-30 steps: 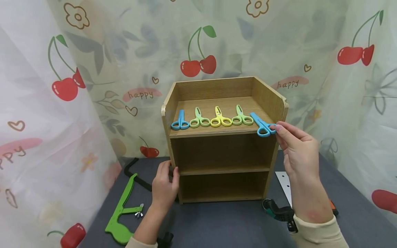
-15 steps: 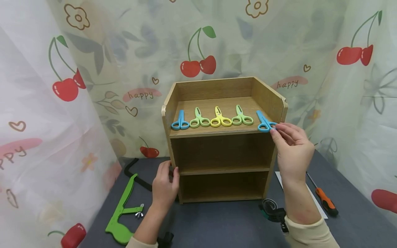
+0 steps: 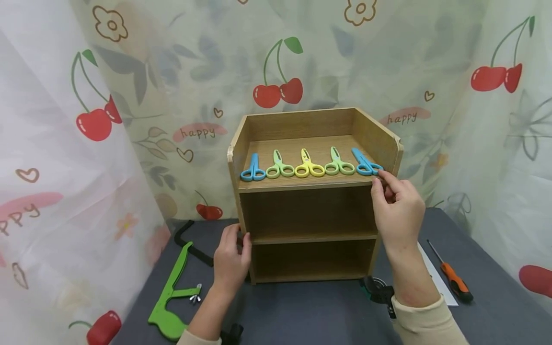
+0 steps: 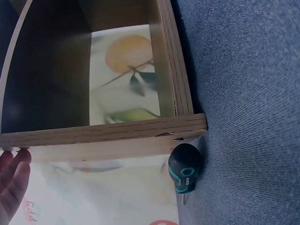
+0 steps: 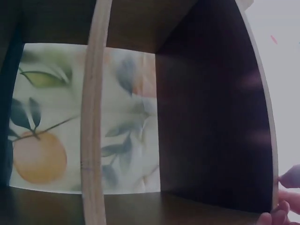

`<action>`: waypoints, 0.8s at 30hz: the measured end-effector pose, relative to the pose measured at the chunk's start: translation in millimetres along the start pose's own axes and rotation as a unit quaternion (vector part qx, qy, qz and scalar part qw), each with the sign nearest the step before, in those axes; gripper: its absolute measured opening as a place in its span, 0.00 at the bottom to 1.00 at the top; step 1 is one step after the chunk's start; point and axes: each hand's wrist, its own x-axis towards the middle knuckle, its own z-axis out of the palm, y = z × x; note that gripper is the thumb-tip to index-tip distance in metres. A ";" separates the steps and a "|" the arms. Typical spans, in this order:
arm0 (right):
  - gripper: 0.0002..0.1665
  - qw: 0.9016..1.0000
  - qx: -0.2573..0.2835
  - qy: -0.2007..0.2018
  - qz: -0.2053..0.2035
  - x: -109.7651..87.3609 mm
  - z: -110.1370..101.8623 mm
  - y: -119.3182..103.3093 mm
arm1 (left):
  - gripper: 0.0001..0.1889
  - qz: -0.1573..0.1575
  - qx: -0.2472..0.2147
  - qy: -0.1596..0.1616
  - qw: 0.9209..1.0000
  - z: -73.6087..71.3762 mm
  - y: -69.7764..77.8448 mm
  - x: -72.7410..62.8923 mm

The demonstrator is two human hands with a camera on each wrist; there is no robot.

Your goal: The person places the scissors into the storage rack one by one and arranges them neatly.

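Across the top of a wooden shelf unit (image 3: pixel 307 235), several scissors lie in a row with their handles toward the front. My right hand (image 3: pixel 398 211) holds the handle of the rightmost blue scissors (image 3: pixel 364 163) between thumb and index finger, at the front right corner. To their left are green scissors (image 3: pixel 339 163), yellow scissors (image 3: pixel 308 165), more green scissors (image 3: pixel 279 166) and blue scissors (image 3: pixel 253 169). My left hand (image 3: pixel 230 258) rests its fingertips against the unit's left side panel (image 4: pixel 108 149). Only fingertips of the right hand show in the right wrist view.
A green clamp-like tool (image 3: pixel 172 292) and a black bent bar (image 3: pixel 198 254) lie on the left. An orange-handled screwdriver (image 3: pixel 454 280) and a white sheet (image 3: pixel 433 278) lie on the right. A green-black screwdriver (image 4: pixel 185 166) stands beside the unit. Printed curtains (image 3: pixel 194 76) surround the table.
My right hand has moved left and inward. The rightmost blue scissors, earlier overhanging the front edge, now lie on the top board beside the green ones. The left hand stays put.
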 end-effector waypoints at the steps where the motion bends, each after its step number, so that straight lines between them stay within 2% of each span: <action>1: 0.12 1.000 -0.003 -0.005 -0.007 -1.0 -0.1 0.7 | 0.11 0.002 -0.001 0.002 1.000 0.0 -0.4 0.0; 10: 0.19 0.999 0.004 -0.027 -0.040 -21.7 -8.4 8.5 | 0.12 -0.001 -0.001 0.010 1.000 -7.7 -6.3 -1.6; 15: 0.17 0.997 0.011 -0.033 -0.067 -33.0 -16.9 18.2 | 0.11 0.002 0.000 0.008 1.000 -14.4 -8.0 0.1; 19: 0.16 0.996 0.008 -0.046 -0.072 -41.4 -21.5 30.3 | 0.10 -0.001 0.013 -0.004 1.000 -20.9 -8.0 4.8; 24: 0.17 0.997 -0.002 -0.054 -0.062 -48.3 -27.4 44.4 | 0.08 -0.009 0.044 -0.034 0.998 -27.4 -4.7 7.2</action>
